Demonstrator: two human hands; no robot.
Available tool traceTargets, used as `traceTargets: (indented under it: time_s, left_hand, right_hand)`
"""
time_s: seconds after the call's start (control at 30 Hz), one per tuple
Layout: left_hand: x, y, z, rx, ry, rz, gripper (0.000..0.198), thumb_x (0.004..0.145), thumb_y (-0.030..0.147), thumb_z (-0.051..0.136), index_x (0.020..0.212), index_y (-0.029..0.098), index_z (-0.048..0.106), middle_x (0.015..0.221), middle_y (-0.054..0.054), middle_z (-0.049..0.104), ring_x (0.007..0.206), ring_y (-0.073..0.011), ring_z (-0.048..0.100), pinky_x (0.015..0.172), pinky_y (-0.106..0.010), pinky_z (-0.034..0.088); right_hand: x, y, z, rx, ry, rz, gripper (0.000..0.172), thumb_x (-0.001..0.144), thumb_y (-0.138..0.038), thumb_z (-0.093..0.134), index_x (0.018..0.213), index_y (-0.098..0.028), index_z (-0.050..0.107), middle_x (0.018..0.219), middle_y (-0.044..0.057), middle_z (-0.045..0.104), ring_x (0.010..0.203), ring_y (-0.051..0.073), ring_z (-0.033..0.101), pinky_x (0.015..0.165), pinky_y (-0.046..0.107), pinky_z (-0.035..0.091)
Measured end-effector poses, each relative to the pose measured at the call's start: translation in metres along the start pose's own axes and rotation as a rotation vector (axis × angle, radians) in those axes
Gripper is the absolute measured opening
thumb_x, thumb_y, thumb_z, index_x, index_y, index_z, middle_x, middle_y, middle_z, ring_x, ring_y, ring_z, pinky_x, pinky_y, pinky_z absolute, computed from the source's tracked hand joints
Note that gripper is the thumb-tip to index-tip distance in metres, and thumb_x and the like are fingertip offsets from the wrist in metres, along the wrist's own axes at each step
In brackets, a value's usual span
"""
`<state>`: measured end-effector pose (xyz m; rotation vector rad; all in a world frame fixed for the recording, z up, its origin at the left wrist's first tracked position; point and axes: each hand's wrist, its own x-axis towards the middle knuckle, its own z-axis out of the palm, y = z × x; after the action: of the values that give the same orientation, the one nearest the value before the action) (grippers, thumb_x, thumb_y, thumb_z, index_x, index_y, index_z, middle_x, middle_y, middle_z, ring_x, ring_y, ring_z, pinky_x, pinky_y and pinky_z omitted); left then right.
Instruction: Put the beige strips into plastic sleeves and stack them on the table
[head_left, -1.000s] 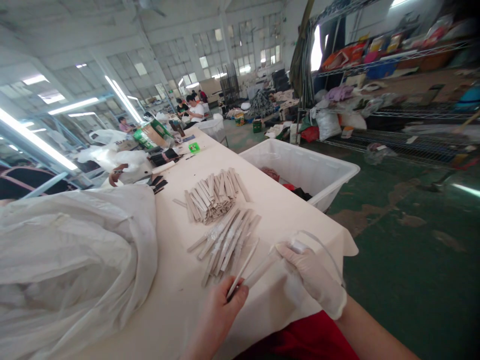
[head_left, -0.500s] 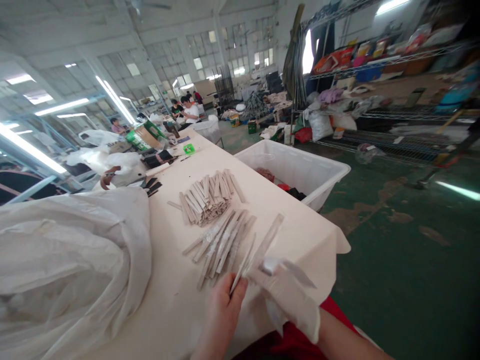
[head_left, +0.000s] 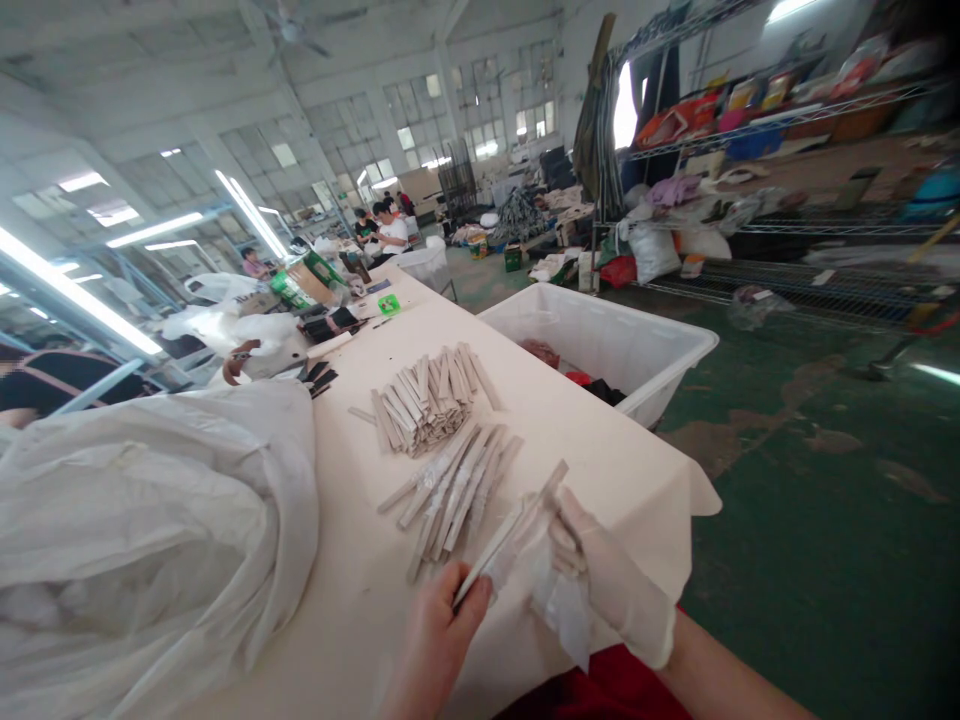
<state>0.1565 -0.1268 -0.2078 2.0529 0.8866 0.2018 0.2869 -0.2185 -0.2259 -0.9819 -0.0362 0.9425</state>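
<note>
My bare left hand [head_left: 444, 625] pinches the near end of a flat beige strip [head_left: 491, 545] between thumb and fingers. The strip points away and to the right, over the table's front part. In a pale glove, my right hand [head_left: 600, 565] is closed at the strip's far part, its fingers curled around a piece of clear plastic film [head_left: 562, 605] that hangs below them. Just beyond my hands lies a loose fan of strips [head_left: 457, 480], some with shiny clear film around them. Behind it is a larger pile of bare strips [head_left: 431, 395].
A large whitish cloth bundle [head_left: 150, 530] covers the left of the cream-covered table [head_left: 360, 620]. To the right of the table stands a white plastic bin [head_left: 660, 370] with cloth inside. Metal shelves [head_left: 780, 270] are farther right. Several people sit in the background.
My right hand has closed in around the strip's far part, and the film now hangs beneath its fingers. My left hand keeps its pinch. The view has shifted slightly left.
</note>
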Motion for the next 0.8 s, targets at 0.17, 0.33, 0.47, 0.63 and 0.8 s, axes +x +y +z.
traceTargets:
  time_s: [0.17, 0.33, 0.47, 0.63, 0.8]
  left_hand:
    - [0.009, 0.002, -0.001, 0.036, 0.071, 0.016, 0.030, 0.084, 0.042, 0.044, 0.063, 0.020, 0.043, 0.056, 0.005, 0.038, 0.055, -0.0111, 0.039, 0.053, -0.022, 0.026]
    - [0.049, 0.001, -0.032, 0.248, 0.293, 0.039, 0.030, 0.083, 0.038, 0.044, 0.059, 0.020, 0.045, 0.054, 0.005, 0.039, 0.054, -0.0124, 0.042, 0.053, -0.023, 0.027]
    - [0.065, 0.004, -0.048, 0.299, 0.421, 0.075, 0.024, 0.084, 0.032, 0.043, 0.069, 0.019, 0.054, 0.075, -0.002, 0.052, 0.072, -0.0168, 0.050, 0.064, -0.025, 0.034]
    - [0.039, 0.026, -0.012, -0.011, 0.082, 0.066, 0.028, 0.084, 0.041, 0.046, 0.069, 0.019, 0.056, 0.063, 0.001, 0.049, 0.063, -0.0146, 0.047, 0.058, -0.024, 0.033]
    - [0.026, 0.042, 0.019, -0.226, -0.056, -0.028, 0.018, 0.077, 0.034, 0.051, 0.068, 0.019, 0.049, 0.057, 0.006, 0.039, 0.054, -0.0099, 0.035, 0.052, -0.022, 0.027]
  right_hand:
    - [0.000, -0.002, 0.009, 0.124, -0.072, 0.133, 0.029, 0.069, -0.046, 0.070, 0.061, -0.020, 0.060, 0.035, -0.008, 0.037, 0.034, 0.011, 0.035, 0.039, 0.025, 0.031]
    - [0.007, -0.025, 0.004, 0.263, -0.123, 0.164, 0.020, 0.072, -0.039, 0.067, 0.074, -0.019, 0.066, 0.043, -0.007, 0.045, 0.037, 0.009, 0.037, 0.039, 0.022, 0.034]
    - [0.018, -0.038, -0.003, 0.357, -0.165, 0.167, 0.008, 0.069, -0.024, 0.068, 0.072, -0.017, 0.068, 0.063, 0.000, 0.063, 0.055, 0.011, 0.056, 0.056, 0.022, 0.048]
    - [0.021, -0.024, -0.003, 0.320, -0.187, 0.090, 0.019, 0.072, -0.031, 0.068, 0.084, -0.016, 0.071, 0.085, 0.006, 0.071, 0.077, 0.017, 0.064, 0.080, 0.029, 0.049]
    - [0.013, -0.013, -0.006, 0.143, -0.109, -0.038, 0.026, 0.074, -0.041, 0.069, 0.087, -0.019, 0.071, 0.081, 0.004, 0.072, 0.073, 0.020, 0.064, 0.076, 0.033, 0.050]
